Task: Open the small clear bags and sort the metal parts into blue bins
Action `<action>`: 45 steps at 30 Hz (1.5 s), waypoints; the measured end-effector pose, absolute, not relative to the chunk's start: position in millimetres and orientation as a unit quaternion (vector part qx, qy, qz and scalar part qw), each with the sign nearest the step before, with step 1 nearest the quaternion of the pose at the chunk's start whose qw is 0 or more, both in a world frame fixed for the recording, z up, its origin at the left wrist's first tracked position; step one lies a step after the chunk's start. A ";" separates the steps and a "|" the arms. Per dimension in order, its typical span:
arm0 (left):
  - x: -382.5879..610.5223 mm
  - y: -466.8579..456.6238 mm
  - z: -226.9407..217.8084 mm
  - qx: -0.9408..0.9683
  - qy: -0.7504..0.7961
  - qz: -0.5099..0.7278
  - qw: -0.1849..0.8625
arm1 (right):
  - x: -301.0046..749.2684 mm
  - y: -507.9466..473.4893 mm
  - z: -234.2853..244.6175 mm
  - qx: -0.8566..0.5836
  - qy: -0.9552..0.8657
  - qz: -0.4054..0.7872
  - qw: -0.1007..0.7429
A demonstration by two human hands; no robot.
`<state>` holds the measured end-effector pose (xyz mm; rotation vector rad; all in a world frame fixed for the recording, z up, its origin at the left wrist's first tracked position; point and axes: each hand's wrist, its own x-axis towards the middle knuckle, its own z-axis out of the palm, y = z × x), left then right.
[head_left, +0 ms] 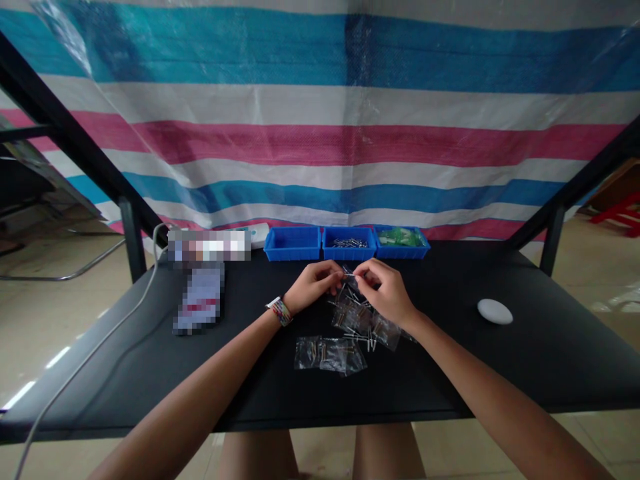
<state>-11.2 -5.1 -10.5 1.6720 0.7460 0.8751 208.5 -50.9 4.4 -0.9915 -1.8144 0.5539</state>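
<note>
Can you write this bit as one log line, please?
left hand: at thin pin | right hand: at same pin | table: clear bags, loose pins | beyond: three blue bins

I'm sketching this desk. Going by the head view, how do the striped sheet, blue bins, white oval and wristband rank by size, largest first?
1. Striped sheet
2. Left bin, middle bin, right bin: too alike to rank
3. White oval
4. Wristband

From where I stood, a slim silvery piece (350, 275) was held up nearly level, a bit of clear plastic (346, 269) right beside it. Nearer the person, loose metal pins (369, 341) lay strewn among flat see-through packets (358, 318), brassy pieces (341, 319) inside some.
</note>
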 end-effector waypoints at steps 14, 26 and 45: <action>-12.8 -3.0 -11.3 0.676 0.312 0.378 0.549 | 198.4 -43.9 -4.5 -0.423 -0.645 0.354 0.529; -12.6 -4.3 -12.4 0.684 0.309 0.383 0.539 | 199.3 -51.8 -2.5 -0.436 -0.666 0.326 0.510; -10.8 -3.9 -12.3 0.698 0.339 0.370 0.511 | 200.7 -48.8 -5.8 -0.438 -0.639 0.335 0.537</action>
